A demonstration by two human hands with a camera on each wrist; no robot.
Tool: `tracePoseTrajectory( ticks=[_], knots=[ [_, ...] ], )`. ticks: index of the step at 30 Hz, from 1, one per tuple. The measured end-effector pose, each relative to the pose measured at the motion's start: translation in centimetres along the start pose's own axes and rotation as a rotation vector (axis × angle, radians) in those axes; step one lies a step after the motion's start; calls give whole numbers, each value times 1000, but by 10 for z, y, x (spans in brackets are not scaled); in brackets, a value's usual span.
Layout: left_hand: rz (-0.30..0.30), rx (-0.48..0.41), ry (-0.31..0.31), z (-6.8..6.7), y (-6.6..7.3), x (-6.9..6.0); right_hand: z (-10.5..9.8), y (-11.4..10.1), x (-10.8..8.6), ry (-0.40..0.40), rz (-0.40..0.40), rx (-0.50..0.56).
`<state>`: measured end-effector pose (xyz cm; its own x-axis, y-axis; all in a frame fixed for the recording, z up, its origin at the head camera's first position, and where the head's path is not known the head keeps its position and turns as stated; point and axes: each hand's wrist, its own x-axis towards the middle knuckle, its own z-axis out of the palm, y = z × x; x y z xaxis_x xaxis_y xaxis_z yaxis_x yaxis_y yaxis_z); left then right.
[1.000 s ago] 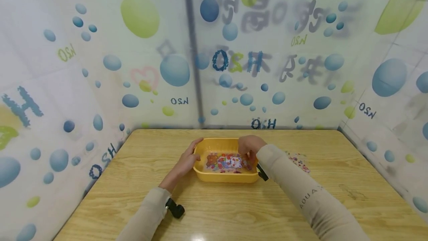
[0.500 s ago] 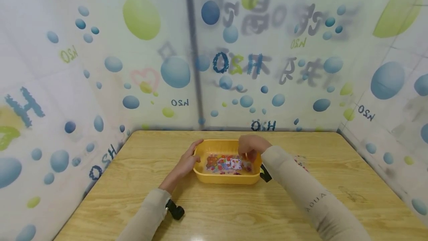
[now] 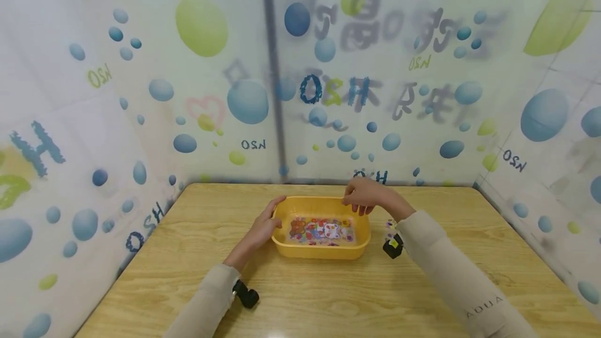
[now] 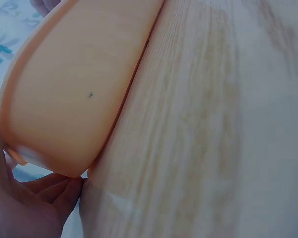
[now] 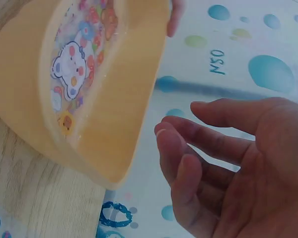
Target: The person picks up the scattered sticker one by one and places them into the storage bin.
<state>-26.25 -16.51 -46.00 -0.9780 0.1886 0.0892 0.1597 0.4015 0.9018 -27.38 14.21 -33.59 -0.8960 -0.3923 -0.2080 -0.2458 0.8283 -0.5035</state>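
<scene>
A yellow plastic basin (image 3: 319, 252) stands on the wooden table. Flat on its floor lies a clear sticker sheet with cartoon bears (image 3: 321, 230). My left hand (image 3: 257, 229) grips the basin's left end, thumb over the rim; the left wrist view shows its fingers (image 4: 59, 196) against the outer wall. Above the back right corner hovers my right hand (image 3: 368, 194). In the right wrist view its fingers (image 5: 186, 173) are loosely curved, thumb apart, with nothing between them. A second patterned sheet (image 3: 391, 225) lies right of the basin, partly hidden by the right wrist.
The wooden table (image 3: 310, 296) reaches back to a pale curtain (image 3: 399, 67) with blue and green bubble prints. A black camera is strapped to each wrist, the left one (image 3: 246, 294) close to the tabletop.
My right hand has risen out of the basin and moved right, to above its back right corner. My left hand keeps its grip. The whole bear sticker sheet now shows.
</scene>
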Motion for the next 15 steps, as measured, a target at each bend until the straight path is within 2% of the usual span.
tracePoseTrajectory(
  ticks=[6,15],
  knots=[
    [-4,4,5,-1,1,-1,-4,18,-17,65,-54,73],
    [-13,-4,-5,0,2,-1,-2,47,-37,125,-74,190]
  ],
)
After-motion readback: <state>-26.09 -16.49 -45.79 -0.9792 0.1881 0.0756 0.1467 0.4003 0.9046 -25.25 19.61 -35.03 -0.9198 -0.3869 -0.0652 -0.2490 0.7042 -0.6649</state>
